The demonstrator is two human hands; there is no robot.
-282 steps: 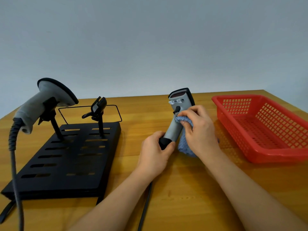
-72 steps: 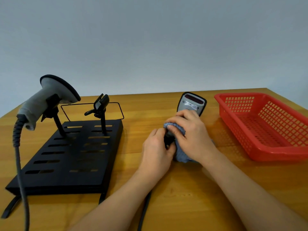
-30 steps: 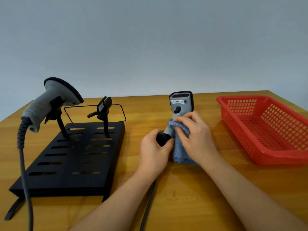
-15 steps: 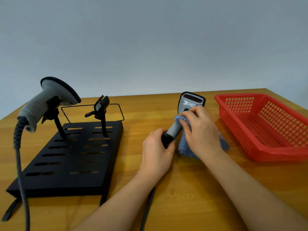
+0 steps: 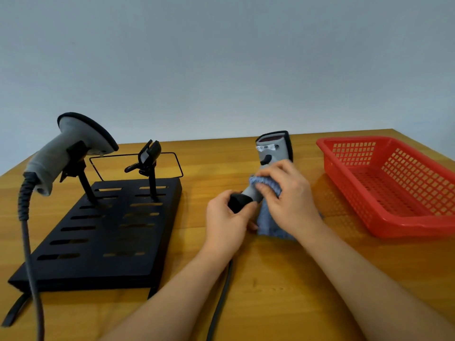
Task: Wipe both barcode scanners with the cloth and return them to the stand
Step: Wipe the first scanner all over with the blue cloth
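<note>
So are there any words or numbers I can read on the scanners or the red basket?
None can be read.
Held scanner: small pale marks below its dark window, too blurred to read.
Scanner on the stand: no text shows.
Red basket: no text shows.
Black stand: no text shows.

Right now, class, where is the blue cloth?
In the head view, the blue cloth is right of centre, pressed by the right hand round the handle of the grey barcode scanner, left of the red plastic basket.
</note>
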